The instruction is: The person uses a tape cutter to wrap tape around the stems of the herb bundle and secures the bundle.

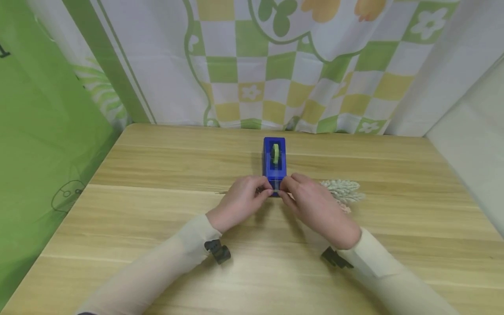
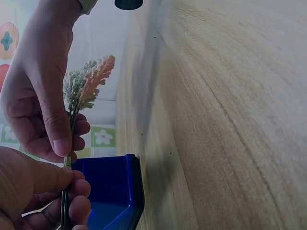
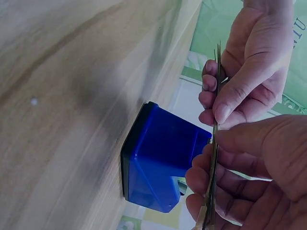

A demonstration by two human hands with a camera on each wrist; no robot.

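Both hands pinch the thin dark stems (image 3: 219, 81) of a small bunch of dried-looking flowers in front of a blue tape dispenser (image 3: 165, 141). My left hand (image 1: 242, 199) holds the stems toward their bare ends. Close beside it, my right hand (image 1: 316, 210) grips them nearer the flower heads, thumb and fingers round the stems. Pale green heads (image 1: 340, 190) and a peach-coloured one (image 2: 98, 79) stick out beyond the right hand. Between the two hands, a pale band (image 2: 67, 161) that looks like tape shows on the stems. In the dispenser sits a yellow-green tape roll (image 1: 276, 154).
The wooden table (image 1: 157, 245) extends around the hands. A checked green, yellow and white curtain (image 1: 252, 65) hangs behind its far edge, and a green cloth (image 1: 43, 131) hangs at the left. Dark wrist mounts (image 1: 218, 251) sit under both sleeves.
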